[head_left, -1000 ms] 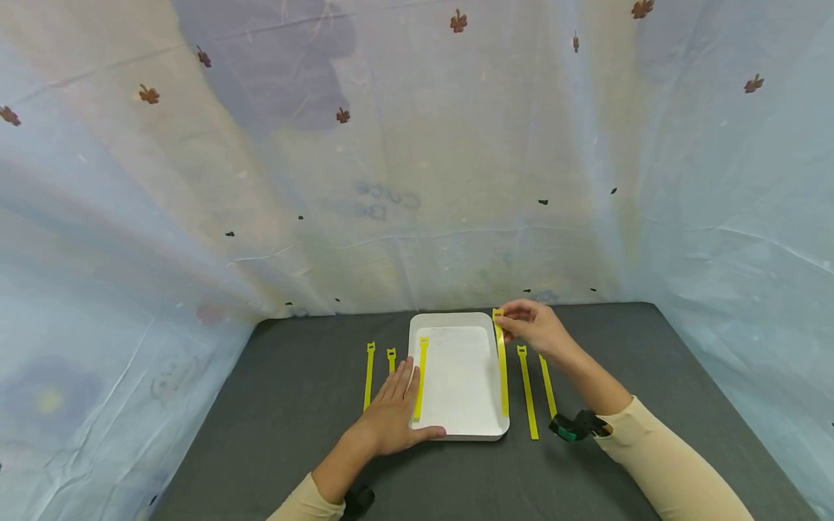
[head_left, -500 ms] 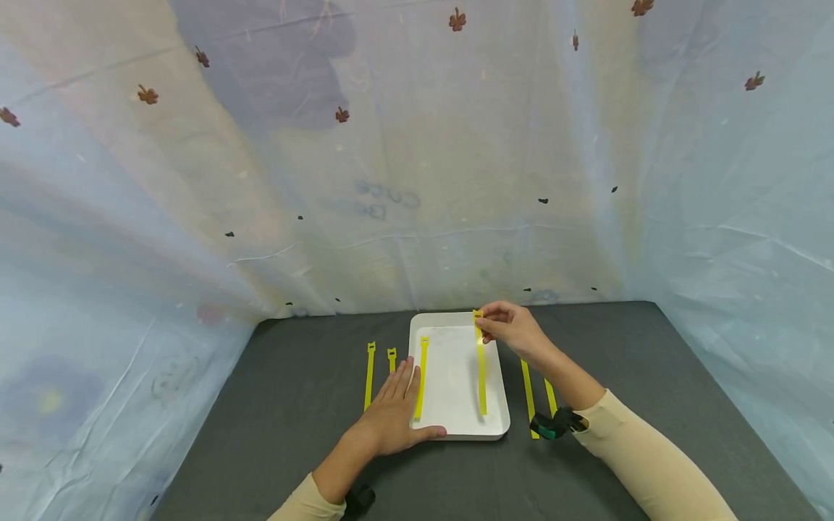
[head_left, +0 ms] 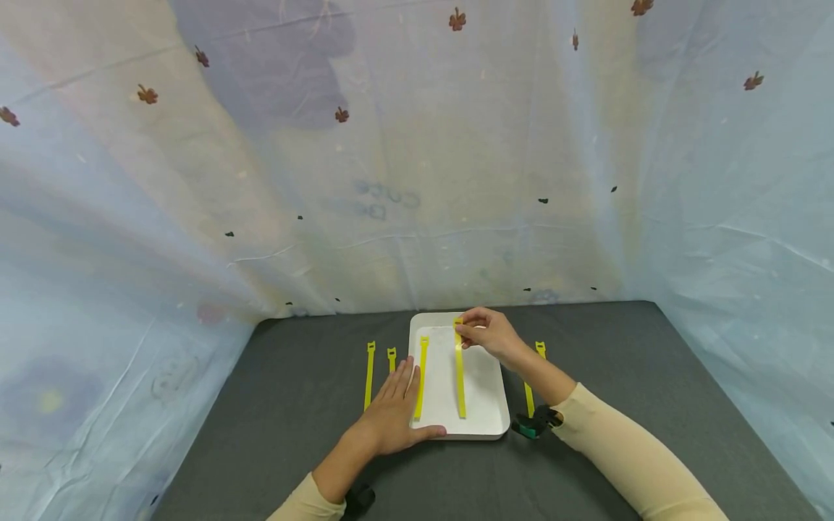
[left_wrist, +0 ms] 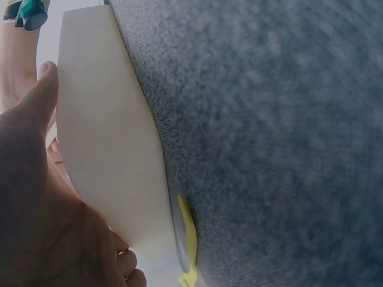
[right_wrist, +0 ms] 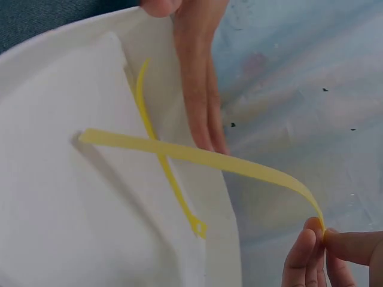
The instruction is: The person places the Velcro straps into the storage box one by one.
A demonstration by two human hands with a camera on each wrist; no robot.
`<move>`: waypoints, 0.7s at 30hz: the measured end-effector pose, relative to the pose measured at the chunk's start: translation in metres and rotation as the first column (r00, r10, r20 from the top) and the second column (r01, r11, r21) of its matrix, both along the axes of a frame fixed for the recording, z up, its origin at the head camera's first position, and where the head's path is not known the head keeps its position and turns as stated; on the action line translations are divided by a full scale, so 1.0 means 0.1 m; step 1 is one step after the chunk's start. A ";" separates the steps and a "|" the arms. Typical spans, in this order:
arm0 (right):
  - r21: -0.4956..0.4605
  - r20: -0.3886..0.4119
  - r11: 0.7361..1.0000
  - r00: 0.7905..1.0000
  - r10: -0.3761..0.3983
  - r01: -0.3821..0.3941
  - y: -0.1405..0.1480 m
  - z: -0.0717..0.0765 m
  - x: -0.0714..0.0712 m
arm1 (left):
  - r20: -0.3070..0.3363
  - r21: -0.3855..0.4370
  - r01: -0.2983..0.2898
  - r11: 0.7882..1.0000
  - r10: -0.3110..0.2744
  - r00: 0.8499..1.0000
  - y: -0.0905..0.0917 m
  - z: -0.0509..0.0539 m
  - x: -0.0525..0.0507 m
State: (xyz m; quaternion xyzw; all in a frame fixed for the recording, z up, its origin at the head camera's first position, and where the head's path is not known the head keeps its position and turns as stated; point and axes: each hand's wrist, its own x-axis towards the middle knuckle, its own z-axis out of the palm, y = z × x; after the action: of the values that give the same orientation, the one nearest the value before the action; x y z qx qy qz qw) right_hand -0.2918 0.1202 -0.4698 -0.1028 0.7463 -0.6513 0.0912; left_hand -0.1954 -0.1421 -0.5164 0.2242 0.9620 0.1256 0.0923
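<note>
In the head view my right hand (head_left: 491,336) pinches the slotted head of a yellow cable tie (head_left: 460,383), which hangs over the middle of a white tray (head_left: 485,398). The right wrist view shows this tie (right_wrist: 197,155) bowed, its tail end at or just above the tray floor. Another yellow cable tie (head_left: 420,380) lies in the tray along its left side. My left hand (head_left: 391,416) rests with straight fingers along the tray's left edge, thumb over the near rim. The left wrist view has the thumb at the rim above the tray's outer wall (left_wrist: 114,119).
Two cable ties lie left of the tray, one outermost (head_left: 369,373) and one (head_left: 392,357) partly behind my left hand. Right of it, my forearm partly covers two more, one nearer (head_left: 529,398) and one farther (head_left: 540,349). A printed curtain (head_left: 417,181) surrounds the dark grey table (head_left: 293,405).
My right hand has carried the cable tie leftward from the tray's right edge to above its middle. The left hand and the tray have stayed in place.
</note>
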 end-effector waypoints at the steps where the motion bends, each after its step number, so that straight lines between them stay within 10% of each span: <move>1: -0.004 0.006 1.000 1.000 -0.001 0.001 -0.02 -0.02 -0.01 | -0.001 0.002 0.003 1.000 -0.003 1.000 0.00 0.00 0.00; 21: -0.047 0.102 0.996 0.992 -0.069 0.074 -0.32 -0.12 -0.18 | -0.023 -0.004 0.021 1.000 -0.021 1.000 -0.01 -0.02 -0.01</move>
State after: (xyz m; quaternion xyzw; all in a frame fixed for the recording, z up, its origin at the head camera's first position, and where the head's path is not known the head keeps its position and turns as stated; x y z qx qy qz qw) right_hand -0.3095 0.0882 -0.4819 -0.0456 0.7271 -0.6773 0.1024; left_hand -0.1968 -0.1428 -0.5181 0.2354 0.9608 0.1203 0.0829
